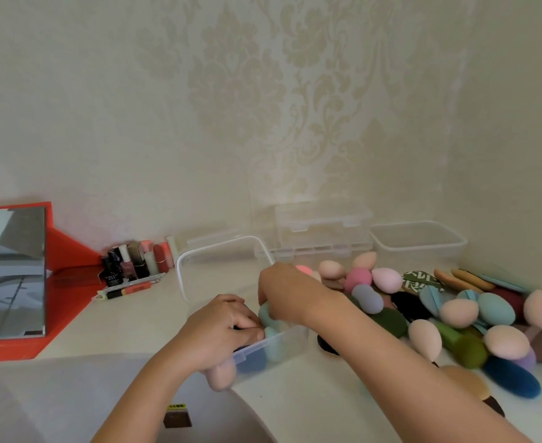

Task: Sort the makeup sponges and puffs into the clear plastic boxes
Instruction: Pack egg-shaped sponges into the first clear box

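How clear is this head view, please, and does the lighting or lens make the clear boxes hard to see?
Head view: soft, even light without harsh glare; the wide-angle lens bows the edges; the back boxes fade into the pale wall; the mirror shows reflections.

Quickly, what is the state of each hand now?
Left hand: fingers curled at the clear plastic box rim; hold cannot be told.
Right hand: holding the mint-green egg-shaped sponge.
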Action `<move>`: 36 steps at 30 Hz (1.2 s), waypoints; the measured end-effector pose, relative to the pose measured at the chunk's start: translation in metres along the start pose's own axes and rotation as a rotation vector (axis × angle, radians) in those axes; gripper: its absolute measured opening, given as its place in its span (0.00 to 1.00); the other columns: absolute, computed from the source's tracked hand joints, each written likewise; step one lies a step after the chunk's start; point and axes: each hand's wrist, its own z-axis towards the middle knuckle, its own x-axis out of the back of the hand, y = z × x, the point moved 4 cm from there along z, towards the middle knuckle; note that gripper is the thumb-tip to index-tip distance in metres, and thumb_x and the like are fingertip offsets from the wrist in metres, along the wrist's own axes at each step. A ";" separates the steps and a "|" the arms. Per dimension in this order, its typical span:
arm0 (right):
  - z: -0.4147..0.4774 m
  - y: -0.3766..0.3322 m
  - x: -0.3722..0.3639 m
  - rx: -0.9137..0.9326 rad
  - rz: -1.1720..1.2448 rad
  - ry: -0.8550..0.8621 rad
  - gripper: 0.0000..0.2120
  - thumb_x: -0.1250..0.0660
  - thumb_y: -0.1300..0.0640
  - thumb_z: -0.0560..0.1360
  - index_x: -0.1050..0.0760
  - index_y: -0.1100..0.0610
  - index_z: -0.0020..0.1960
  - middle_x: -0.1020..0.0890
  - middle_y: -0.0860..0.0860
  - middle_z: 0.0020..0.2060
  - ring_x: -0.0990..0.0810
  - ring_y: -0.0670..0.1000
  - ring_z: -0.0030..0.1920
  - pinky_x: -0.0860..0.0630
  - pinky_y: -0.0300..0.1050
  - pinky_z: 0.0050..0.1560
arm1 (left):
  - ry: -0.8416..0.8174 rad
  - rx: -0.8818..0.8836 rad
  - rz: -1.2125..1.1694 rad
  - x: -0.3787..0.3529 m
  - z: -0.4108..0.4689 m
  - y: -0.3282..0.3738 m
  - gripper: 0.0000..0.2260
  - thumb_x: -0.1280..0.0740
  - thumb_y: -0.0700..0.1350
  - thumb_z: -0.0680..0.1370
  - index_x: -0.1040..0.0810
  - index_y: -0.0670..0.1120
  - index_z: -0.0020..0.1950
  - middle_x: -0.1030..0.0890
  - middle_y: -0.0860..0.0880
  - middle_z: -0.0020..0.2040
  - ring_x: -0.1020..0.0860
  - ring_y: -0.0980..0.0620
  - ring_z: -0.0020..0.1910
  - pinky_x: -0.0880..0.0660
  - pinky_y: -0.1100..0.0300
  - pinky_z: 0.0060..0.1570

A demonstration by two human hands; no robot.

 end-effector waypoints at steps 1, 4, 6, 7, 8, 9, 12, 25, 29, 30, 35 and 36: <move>0.000 0.002 -0.002 0.001 0.005 -0.014 0.10 0.36 0.66 0.74 0.21 0.62 0.53 0.24 0.56 0.40 0.26 0.54 0.40 0.39 0.37 0.25 | 0.002 0.004 -0.006 0.000 0.000 0.000 0.07 0.33 0.51 0.75 0.17 0.60 0.40 0.30 0.83 0.42 0.38 0.69 0.60 0.41 0.75 0.57; 0.001 0.008 -0.009 0.021 0.077 -0.082 0.11 0.31 0.58 0.73 0.20 0.61 0.54 0.19 0.56 0.43 0.23 0.55 0.44 0.36 0.39 0.28 | 0.030 0.018 -0.009 0.001 0.000 -0.001 0.10 0.32 0.52 0.74 0.19 0.62 0.34 0.23 0.71 0.46 0.36 0.69 0.59 0.38 0.65 0.62; 0.003 0.009 -0.014 0.036 0.150 -0.108 0.12 0.32 0.58 0.74 0.20 0.59 0.56 0.18 0.56 0.49 0.22 0.55 0.51 0.33 0.40 0.32 | 0.033 0.022 0.005 0.001 0.000 0.000 0.09 0.32 0.53 0.74 0.22 0.64 0.34 0.24 0.67 0.49 0.36 0.69 0.58 0.37 0.61 0.63; 0.004 0.009 -0.016 0.038 0.185 -0.108 0.12 0.32 0.59 0.74 0.20 0.58 0.56 0.18 0.56 0.50 0.22 0.54 0.52 0.33 0.39 0.32 | 0.034 0.022 0.009 0.000 0.000 -0.001 0.09 0.32 0.53 0.74 0.22 0.64 0.35 0.24 0.67 0.49 0.36 0.69 0.58 0.37 0.61 0.63; 0.004 0.009 -0.016 0.038 0.222 -0.102 0.12 0.31 0.60 0.73 0.20 0.57 0.56 0.18 0.55 0.50 0.22 0.53 0.50 0.33 0.37 0.31 | 0.040 0.022 0.010 0.000 0.000 -0.001 0.08 0.32 0.53 0.74 0.22 0.64 0.36 0.24 0.67 0.49 0.36 0.68 0.58 0.37 0.61 0.63; 0.005 0.011 -0.016 0.035 0.260 -0.100 0.11 0.30 0.60 0.72 0.20 0.58 0.55 0.17 0.55 0.49 0.22 0.51 0.48 0.33 0.35 0.30 | 0.046 0.024 0.011 0.000 0.000 -0.001 0.07 0.32 0.53 0.75 0.20 0.62 0.37 0.24 0.66 0.49 0.36 0.67 0.58 0.36 0.61 0.63; 0.006 0.017 -0.016 0.017 0.368 -0.124 0.10 0.27 0.60 0.70 0.20 0.58 0.51 0.17 0.52 0.41 0.21 0.48 0.38 0.33 0.32 0.28 | 0.054 0.029 0.027 0.001 0.000 0.000 0.05 0.32 0.52 0.75 0.17 0.56 0.44 0.23 0.64 0.48 0.33 0.64 0.58 0.34 0.59 0.62; 0.002 0.026 -0.004 0.015 0.507 -0.157 0.03 0.29 0.63 0.71 0.20 0.57 0.42 0.19 0.48 0.32 0.22 0.42 0.30 0.26 0.32 0.36 | 0.003 0.085 -0.027 0.002 -0.001 -0.002 0.12 0.33 0.55 0.73 0.25 0.66 0.56 0.24 0.65 0.54 0.27 0.62 0.57 0.27 0.55 0.59; -0.027 0.048 0.027 -0.040 0.503 -0.150 0.07 0.27 0.61 0.69 0.24 0.55 0.38 0.18 0.49 0.33 0.19 0.45 0.33 0.23 0.37 0.39 | 0.009 0.074 -0.002 0.003 0.000 0.000 0.15 0.33 0.54 0.74 0.26 0.66 0.59 0.25 0.66 0.54 0.28 0.63 0.58 0.28 0.56 0.59; -0.036 0.054 0.030 -0.065 0.460 -0.162 0.08 0.25 0.60 0.68 0.24 0.54 0.38 0.18 0.49 0.33 0.20 0.46 0.33 0.24 0.36 0.37 | 0.007 0.071 0.002 0.003 0.001 0.001 0.15 0.33 0.54 0.74 0.26 0.65 0.60 0.25 0.66 0.53 0.28 0.63 0.58 0.28 0.56 0.59; -0.077 0.065 0.010 -0.187 0.053 -0.487 0.23 0.23 0.46 0.65 0.25 0.51 0.57 0.21 0.47 0.51 0.23 0.50 0.48 0.28 0.42 0.46 | 0.009 0.089 -0.013 0.003 0.001 0.000 0.14 0.33 0.54 0.73 0.26 0.64 0.58 0.24 0.64 0.55 0.26 0.64 0.56 0.27 0.56 0.59; -0.083 0.064 0.006 -0.194 -0.014 -0.531 0.26 0.24 0.46 0.66 0.27 0.51 0.60 0.22 0.46 0.52 0.24 0.50 0.50 0.29 0.42 0.46 | 0.007 0.091 -0.010 0.002 0.001 -0.001 0.14 0.32 0.55 0.73 0.26 0.64 0.58 0.24 0.64 0.56 0.26 0.64 0.56 0.27 0.56 0.59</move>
